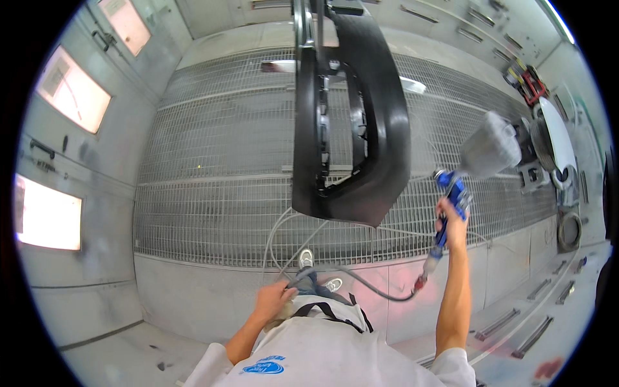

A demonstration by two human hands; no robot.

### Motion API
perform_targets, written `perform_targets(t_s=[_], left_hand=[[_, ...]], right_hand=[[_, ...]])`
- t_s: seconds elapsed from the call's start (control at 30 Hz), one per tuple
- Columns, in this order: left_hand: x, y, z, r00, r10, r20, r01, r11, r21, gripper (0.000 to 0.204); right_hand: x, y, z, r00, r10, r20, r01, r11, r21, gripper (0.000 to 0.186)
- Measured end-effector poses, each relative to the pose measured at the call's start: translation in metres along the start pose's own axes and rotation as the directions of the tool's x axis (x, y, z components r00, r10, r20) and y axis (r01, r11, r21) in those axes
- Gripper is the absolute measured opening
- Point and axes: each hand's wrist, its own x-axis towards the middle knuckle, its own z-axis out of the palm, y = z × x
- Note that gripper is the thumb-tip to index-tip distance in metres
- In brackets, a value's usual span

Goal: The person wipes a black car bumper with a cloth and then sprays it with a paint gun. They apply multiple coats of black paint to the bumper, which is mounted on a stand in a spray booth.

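Note:
My right hand [454, 222] is wrapped round the handle of a blue spray gun [455, 192], with a cloudy translucent paint cup [491, 147] on top. A red coupling joins the gun's lower end to a grey air hose [377, 291]. That hose runs across to my left hand [276, 300], which is closed on it at my waist. Ahead of me a black car bumper [392, 138] hangs lengthwise on a stand, its large opening facing up the middle. The spray gun is held apart from it, off its right side.
Metal floor grating [213, 155] lies under the bumper, and loops of pale hose [269, 242] trail over it near my feet. At the right wall are a white panel [557, 135], a coiled hose [569, 231] and a red-and-black item [532, 85]. Lit windows [74, 90] line the left wall.

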Motion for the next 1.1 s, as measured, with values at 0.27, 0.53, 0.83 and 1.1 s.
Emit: perform_targets(t_s=[0.27,0.53,0.83,1.1], left_hand=[[0.013,0.002,0.023,0.97,0.221,0.104,-0.218,0.975,-0.033,0.029],[0.032,0.042,0.013,0.993,-0.061,-0.104,0.046,0.988,-0.145,0.031],[0.035,0.109,0.079,0.967,-0.193,-0.165,0.164,0.971,-0.173,0.028],[-0.051,0.151,0.254,0.859,-0.474,0.19,0.43,0.872,0.232,0.035]], right_hand=[[-0.014,-0.023,0.09,0.751,0.176,0.636,-0.05,0.976,-0.211,0.013],[0.108,-0.182,0.169,0.836,-0.33,0.438,0.455,0.863,-0.22,0.02],[0.025,-0.129,0.19,0.418,-0.303,0.856,0.829,0.513,-0.223,0.069],[0.008,0.059,-0.002,0.05,-0.379,0.924,0.613,0.742,0.271,0.06]])
